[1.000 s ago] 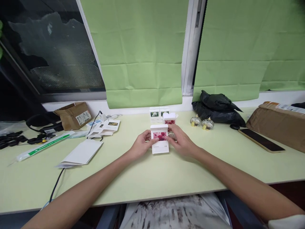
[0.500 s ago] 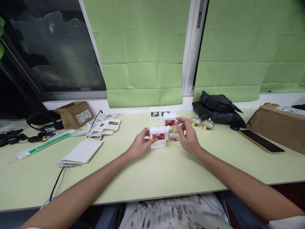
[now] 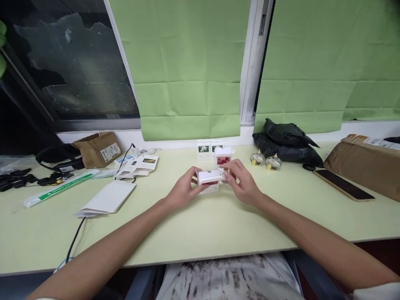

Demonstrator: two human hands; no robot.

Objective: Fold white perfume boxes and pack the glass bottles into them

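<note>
Gripped in my left hand (image 3: 184,186) is a small white box (image 3: 209,189) with a red flower picture. Its open top tilts towards me, showing the white inside. My right hand (image 3: 243,181) is at the box's right edge, thumb and fingertips closed on the side flap. Behind these fingers stands a perfume bottle with a gold neck, mostly hidden. A second box with a red flower picture (image 3: 223,160) stands just behind, its top flaps up. Farther back are two white boxes with white flower pictures (image 3: 204,151).
Two round perfume bottles (image 3: 257,158) stand right of centre, before a black plastic bag (image 3: 287,146). A phone (image 3: 343,185) lies by a large brown parcel (image 3: 365,164). At left are folded white cartons (image 3: 108,196), a small cardboard box (image 3: 96,149) and cables.
The box in my left hand has tipped so that its opening faces me. My right hand has moved left from the perfume bottle to the box's side flap.
</note>
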